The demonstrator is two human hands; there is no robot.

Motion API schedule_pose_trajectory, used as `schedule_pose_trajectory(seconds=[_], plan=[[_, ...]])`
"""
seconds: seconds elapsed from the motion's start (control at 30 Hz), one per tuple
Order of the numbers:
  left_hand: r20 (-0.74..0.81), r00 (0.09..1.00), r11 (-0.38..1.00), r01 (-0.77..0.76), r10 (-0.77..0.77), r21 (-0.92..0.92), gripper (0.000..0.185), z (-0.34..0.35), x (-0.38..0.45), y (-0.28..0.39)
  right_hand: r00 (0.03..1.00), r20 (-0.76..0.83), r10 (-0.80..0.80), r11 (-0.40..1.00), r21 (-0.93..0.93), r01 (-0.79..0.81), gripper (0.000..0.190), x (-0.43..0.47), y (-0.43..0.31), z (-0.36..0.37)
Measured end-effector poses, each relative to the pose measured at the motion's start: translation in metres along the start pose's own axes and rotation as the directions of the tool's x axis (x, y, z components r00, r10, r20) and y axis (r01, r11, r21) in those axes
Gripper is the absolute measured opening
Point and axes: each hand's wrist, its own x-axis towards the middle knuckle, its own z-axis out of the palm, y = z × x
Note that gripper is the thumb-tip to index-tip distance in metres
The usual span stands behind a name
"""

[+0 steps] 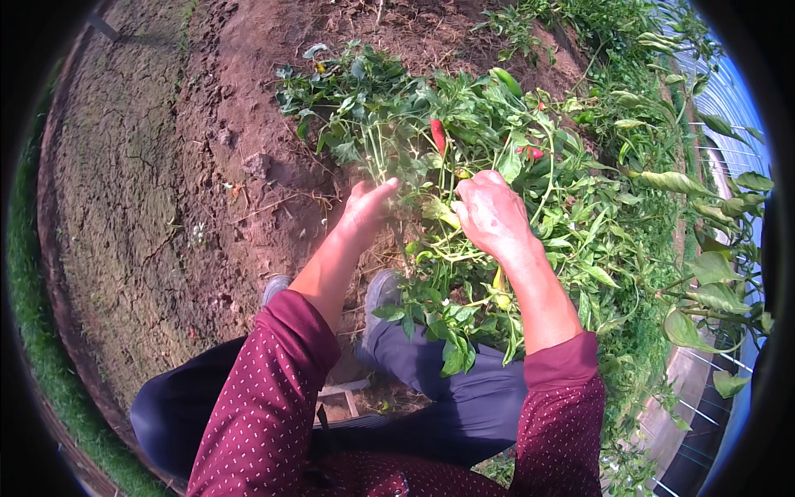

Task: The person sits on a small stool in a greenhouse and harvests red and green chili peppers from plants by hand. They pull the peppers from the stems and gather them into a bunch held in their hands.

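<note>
My left hand (366, 208) is at the near left side of a pepper plant (472, 130), its thumb up against a cluster of green stems (376, 152). The stems meet at the thumb, and the fingers behind appear closed around them. Fine blur softens this spot. My right hand (490, 211) is curled among the pepper leaves, fingertips hidden beneath it, so its hold cannot be made out. Beside those fingers hangs a pale yellow-green pepper (448, 216). A red pepper (438, 136) points upward beyond both hands, and a green pepper (508, 82) lies farther back.
Bare reddish soil (248, 124) with dry stalks and clods stretches to the left. More pepper plants (627, 217) line the right, beside plastic greenhouse sheeting (714, 81). My shoe (380, 304) stands close to the plant's base. Low leaves (456, 348) overhang my leg.
</note>
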Motion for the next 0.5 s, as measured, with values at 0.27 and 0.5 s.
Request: schedule_pose_trajectory(seconds=[0.27,0.5], plan=[[-0.056,0.994,0.991,-0.089,0.095,0.097,0.049,-0.01,0.007,-0.003,0.999,-0.026,-0.028,1.0,0.013,0.028,0.017,0.003,0.003,0.002],[-0.012,0.996,0.995,-0.091,0.092,0.03,0.033,-0.018,-0.004,-0.013,1.0,-0.016,-0.026,1.0,0.017,0.027,0.02,0.01,0.001,0.003]])
